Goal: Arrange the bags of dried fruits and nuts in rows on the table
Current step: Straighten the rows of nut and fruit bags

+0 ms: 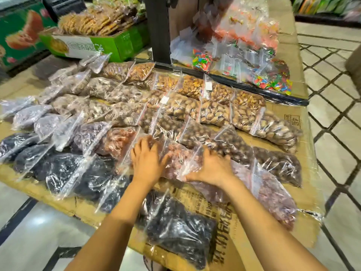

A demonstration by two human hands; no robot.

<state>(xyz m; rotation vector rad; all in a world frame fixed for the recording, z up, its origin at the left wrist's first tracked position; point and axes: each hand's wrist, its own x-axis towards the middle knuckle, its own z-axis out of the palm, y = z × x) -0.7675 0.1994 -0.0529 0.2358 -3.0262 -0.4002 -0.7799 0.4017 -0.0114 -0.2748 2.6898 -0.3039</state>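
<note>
Clear zip bags of nuts and dried fruit lie in slanted rows on a cardboard-covered table (pixel 293 194). Both my hands rest on a bag of reddish-brown dried fruit (pixel 176 161) in the middle of the near rows. My left hand (pixel 146 159) presses flat on its left side, fingers spread. My right hand (pixel 212 166) grips its right edge with the thumb under the plastic. Bags of black dried fruit (pixel 175 227) lie nearest me, and another reddish bag (pixel 273 196) sits to the right. Bags of pale nuts (pixel 214 112) fill the far rows.
A green carton of round biscuits (pixel 101 44) stands at the back left. A dark post (pixel 158 30) rises behind the rows, with bags of colourful candy (pixel 203 59) to its right. Tiled floor runs along the right and near edges of the table.
</note>
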